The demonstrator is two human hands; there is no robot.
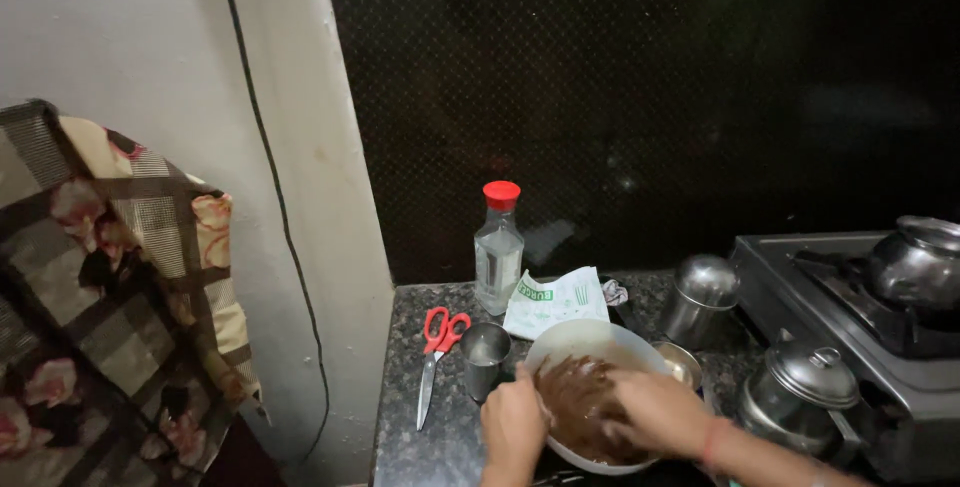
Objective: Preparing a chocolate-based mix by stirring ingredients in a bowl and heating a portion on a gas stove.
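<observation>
I'm standing in a small home kitchen — a speckled granite counter (440, 437) runs up to a gas stove (850, 317) with a steel pot (915, 262) on it, lidded steel containers (800, 387) beside it, dark tiled wall (640, 97) behind — a floral cloth (110, 277) hangs nearby.

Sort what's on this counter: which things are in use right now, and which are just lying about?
In use:
left hand, steadying the bowl
right hand, in the brown dough
white bowl

Lying about:
red-handled scissors
steel cup
clear bottle
white packet
steel canister
lidded steel pot
stove
</observation>
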